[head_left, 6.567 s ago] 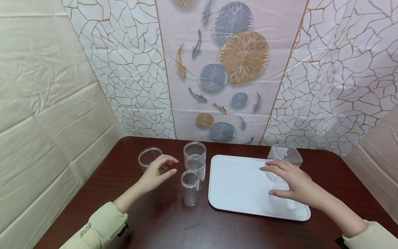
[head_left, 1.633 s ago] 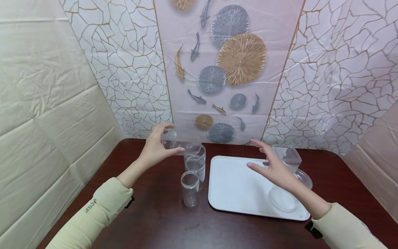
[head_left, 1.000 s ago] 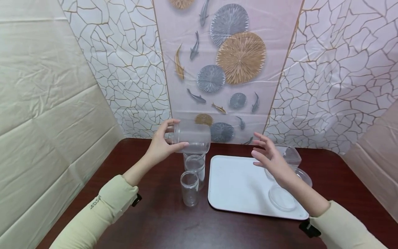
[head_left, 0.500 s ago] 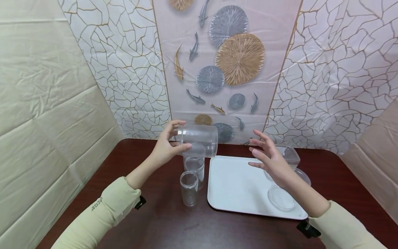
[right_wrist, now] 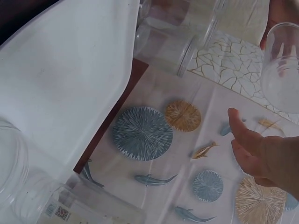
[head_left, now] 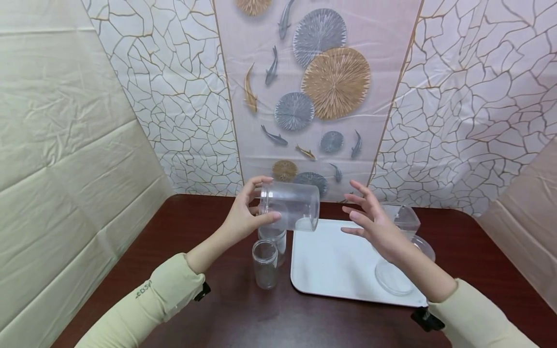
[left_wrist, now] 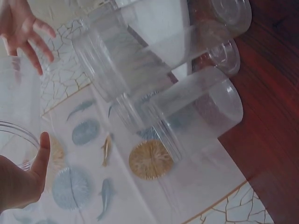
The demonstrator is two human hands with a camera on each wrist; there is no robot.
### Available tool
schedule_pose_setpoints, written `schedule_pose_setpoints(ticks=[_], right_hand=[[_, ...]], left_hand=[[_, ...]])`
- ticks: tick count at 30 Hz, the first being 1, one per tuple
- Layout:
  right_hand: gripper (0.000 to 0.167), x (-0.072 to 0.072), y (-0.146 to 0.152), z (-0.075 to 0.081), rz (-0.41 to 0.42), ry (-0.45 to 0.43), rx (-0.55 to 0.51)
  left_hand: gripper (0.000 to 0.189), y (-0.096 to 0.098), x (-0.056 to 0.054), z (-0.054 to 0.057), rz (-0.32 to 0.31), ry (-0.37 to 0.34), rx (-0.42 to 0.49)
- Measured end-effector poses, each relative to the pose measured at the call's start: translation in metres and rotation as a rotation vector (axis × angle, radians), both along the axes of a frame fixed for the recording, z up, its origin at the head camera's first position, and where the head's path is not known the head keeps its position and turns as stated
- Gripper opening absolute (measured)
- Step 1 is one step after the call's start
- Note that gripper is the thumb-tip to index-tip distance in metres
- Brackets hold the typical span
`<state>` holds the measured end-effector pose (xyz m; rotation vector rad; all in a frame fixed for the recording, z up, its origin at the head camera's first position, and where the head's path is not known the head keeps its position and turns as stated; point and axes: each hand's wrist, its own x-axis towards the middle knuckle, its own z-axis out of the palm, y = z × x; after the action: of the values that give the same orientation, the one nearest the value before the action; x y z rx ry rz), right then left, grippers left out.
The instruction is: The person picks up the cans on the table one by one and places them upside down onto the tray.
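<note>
My left hand (head_left: 241, 217) grips a clear round jar (head_left: 296, 205) near its ringed mouth, thumb below and fingers above. The jar lies sideways in the air, its base toward the right, over the left edge of the white tray (head_left: 335, 263). My right hand (head_left: 374, 227) is spread above the tray, palm facing the jar's base, a gap between them. In the right wrist view the jar (right_wrist: 282, 70) shows at the upper right, with my right hand (right_wrist: 261, 154) below it. A small clear jar (head_left: 266, 270) stands below my left hand.
Behind the small jar stands another clear jar (head_left: 278, 244), and a third is partly hidden by the held one. Right of the tray's middle lies a clear round piece (head_left: 395, 278). A clear square-sided container (head_left: 406, 217) sits behind my right hand. A patterned cloth (head_left: 330, 96) closes the back.
My left hand has picked up the jar from the left, tipped it sideways and carried it right to the tray's edge. My right hand has moved left and up from the right-hand containers, fingers spread.
</note>
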<state>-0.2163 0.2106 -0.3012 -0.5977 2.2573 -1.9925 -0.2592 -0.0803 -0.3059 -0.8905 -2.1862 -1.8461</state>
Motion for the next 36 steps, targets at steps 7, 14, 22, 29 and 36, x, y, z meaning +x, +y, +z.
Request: schedule_pose_setpoints(ticks=[7, 14, 22, 29, 36], right_hand=[[0.065, 0.000, -0.004, 0.000, 0.034, 0.007, -0.029], [0.065, 0.000, -0.007, -0.001, 0.056, 0.007, -0.047], [0.066, 0.000, -0.011, -0.004, 0.091, 0.008, -0.037], [0.067, -0.001, -0.017, -0.006, 0.098, 0.006, -0.014], [0.064, -0.001, -0.020, -0.008, 0.098, 0.014, 0.015]], left_hand=[[0.076, 0.006, 0.004, -0.008, -0.011, -0.005, -0.007], [0.074, 0.012, 0.006, -0.014, -0.031, -0.003, -0.021], [0.075, 0.016, 0.007, -0.020, -0.078, -0.008, 0.006], [0.070, 0.021, 0.011, -0.023, -0.069, -0.014, 0.016], [0.070, 0.025, 0.015, -0.026, -0.076, -0.027, 0.012]])
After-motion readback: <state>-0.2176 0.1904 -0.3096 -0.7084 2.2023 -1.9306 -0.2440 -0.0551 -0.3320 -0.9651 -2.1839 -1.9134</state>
